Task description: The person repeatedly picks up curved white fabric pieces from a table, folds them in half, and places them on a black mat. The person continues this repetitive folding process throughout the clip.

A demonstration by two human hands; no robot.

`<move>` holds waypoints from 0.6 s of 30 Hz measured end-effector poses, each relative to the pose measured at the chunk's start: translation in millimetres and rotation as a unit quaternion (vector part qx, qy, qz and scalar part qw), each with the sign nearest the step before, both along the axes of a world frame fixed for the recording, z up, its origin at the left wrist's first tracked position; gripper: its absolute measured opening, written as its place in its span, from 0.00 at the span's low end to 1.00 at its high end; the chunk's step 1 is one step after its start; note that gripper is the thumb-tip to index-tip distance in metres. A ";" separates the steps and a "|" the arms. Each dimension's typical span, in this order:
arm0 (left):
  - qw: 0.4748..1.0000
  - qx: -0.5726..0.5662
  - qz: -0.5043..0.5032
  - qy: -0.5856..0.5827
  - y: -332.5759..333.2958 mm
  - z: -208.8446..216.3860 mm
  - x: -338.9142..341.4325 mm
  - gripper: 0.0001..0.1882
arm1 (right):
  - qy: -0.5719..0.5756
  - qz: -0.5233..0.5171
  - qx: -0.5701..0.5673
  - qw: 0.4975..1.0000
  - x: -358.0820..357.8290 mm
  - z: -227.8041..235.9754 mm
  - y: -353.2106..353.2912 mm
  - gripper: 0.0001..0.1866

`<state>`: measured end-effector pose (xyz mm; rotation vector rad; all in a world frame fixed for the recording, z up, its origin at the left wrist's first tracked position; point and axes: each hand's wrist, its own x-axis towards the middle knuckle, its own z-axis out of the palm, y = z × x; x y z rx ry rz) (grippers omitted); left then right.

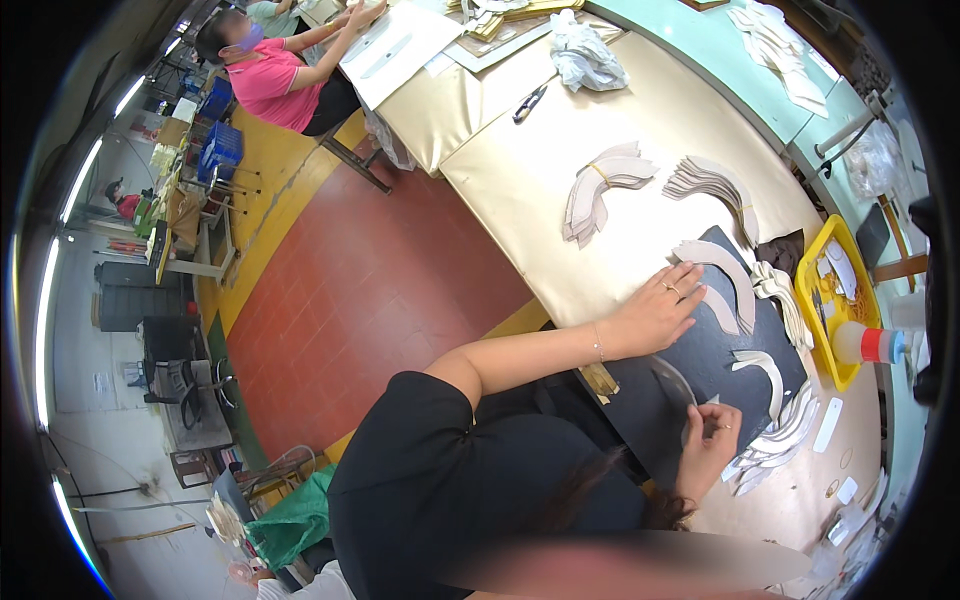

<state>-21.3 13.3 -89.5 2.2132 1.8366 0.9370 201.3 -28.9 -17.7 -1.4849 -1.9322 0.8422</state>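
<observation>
My left hand (655, 312) lies flat, fingers stretched, at the edge of a dark board (715, 350). Its fingertips touch a curved pale grey strip (738, 280), and a second curved strip (718, 308) lies just beside the fingers. Closer to me, my right hand (712, 448) is closed in a pinch at the lower end of a thin curved strip (674, 380), seen nearly edge-on by the board's near side. Another small curved strip (768, 380) rests on the board, right of both hands.
Beyond the board lie two bundles of curved pieces (605, 190) (715, 185). More strips (785, 440) pile at its right edge, near a yellow basket (808, 285) and a red-banded bottle (868, 344). A cutter-like tool (530, 103) and crumpled plastic (588, 55) sit farther off. A person in pink (270, 85) works at far left.
</observation>
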 end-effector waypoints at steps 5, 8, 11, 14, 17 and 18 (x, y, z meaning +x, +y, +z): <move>0.998 -0.018 0.010 0.051 1.7 -11.8 2.9 0.26 | 0.017 -0.117 0.018 0.993 29.5 16.0 13.1 0.07; 0.997 -0.030 -0.002 0.072 -2.2 -13.1 0.7 0.26 | 0.004 -0.197 0.050 0.979 56.0 24.7 21.4 0.06; 0.994 -0.040 -0.025 0.103 -8.4 -11.7 -4.0 0.27 | 0.082 -0.272 0.095 0.954 80.8 23.5 28.6 0.07; 0.995 -0.034 -0.051 0.078 -13.8 -10.7 -9.5 0.26 | 0.095 -0.318 0.116 0.936 106.4 17.5 31.1 0.08; 0.994 -0.036 -0.076 0.070 -21.6 -10.0 -12.3 0.26 | 0.134 -0.373 0.105 0.912 129.5 3.1 35.8 0.10; 0.993 -0.039 -0.087 0.063 -26.0 -9.4 -11.9 0.26 | 0.159 -0.384 0.091 0.905 136.1 -3.2 38.8 0.11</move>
